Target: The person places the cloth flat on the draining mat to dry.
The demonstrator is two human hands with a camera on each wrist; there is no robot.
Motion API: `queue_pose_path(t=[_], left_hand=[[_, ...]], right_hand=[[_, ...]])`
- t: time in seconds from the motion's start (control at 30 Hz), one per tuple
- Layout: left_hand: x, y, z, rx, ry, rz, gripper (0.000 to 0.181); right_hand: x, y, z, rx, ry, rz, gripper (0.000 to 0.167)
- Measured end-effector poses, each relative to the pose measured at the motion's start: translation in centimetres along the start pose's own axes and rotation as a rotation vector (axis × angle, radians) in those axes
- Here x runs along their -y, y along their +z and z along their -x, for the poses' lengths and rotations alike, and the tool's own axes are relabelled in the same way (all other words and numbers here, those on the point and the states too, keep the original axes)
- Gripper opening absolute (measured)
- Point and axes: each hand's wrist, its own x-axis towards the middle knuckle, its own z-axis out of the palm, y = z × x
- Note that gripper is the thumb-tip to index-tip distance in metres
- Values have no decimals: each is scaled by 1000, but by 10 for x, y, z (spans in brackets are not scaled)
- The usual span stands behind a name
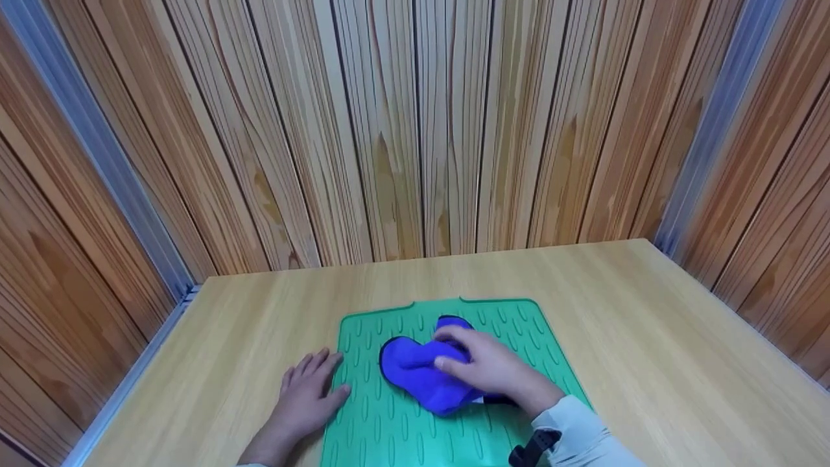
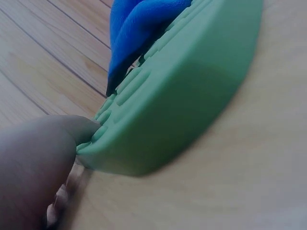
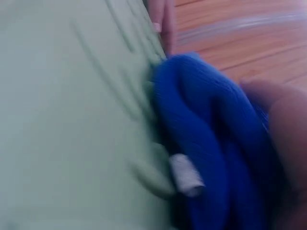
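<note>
A bunched blue cloth (image 1: pixel 421 376) with dark edging lies on a green ridged mat (image 1: pixel 382 434). My right hand (image 1: pixel 489 366) grips the cloth from above, its thumb and fingers curled into the folds. In the right wrist view, a small white tag (image 3: pixel 186 174) sticks out from the folds of the cloth (image 3: pixel 199 124). On the mat's left side rests my left hand (image 1: pixel 305 395), fingers straight, mostly on the table. Its thumb touches the raised edge of the mat (image 2: pixel 158 115) in the left wrist view.
The mat lies on a light wooden table (image 1: pixel 655 337). Wood-patterned panels (image 1: pixel 421 130) rise behind the table and on both sides, with metal strips (image 1: pixel 117 143) at the corners. A dark band (image 1: pixel 535 447) circles my right wrist.
</note>
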Motion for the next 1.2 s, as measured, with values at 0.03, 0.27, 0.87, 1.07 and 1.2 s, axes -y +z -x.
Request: queue_pose_path(t=[0.03,0.27,0.87,1.07,1.2], left_hand=[[-1,0,0,2,-11,10,64],[-19,3,-1,14,-58,87,59],[-72,32,-12,-114,-32,105,31],[-79,38,-17,-167,-61,174,16],[-81,38,-20,-223,-65,285,18]], right_hand=[[0,-3,0,-31,-3,-18,43],[-14,-19,-2,-231,28,-16,27],[-37,-5,-5,-224,262,88,29],[-37,-6,-6,-237,215,47,31],[-37,-9,-6,-272,190,-9,30]])
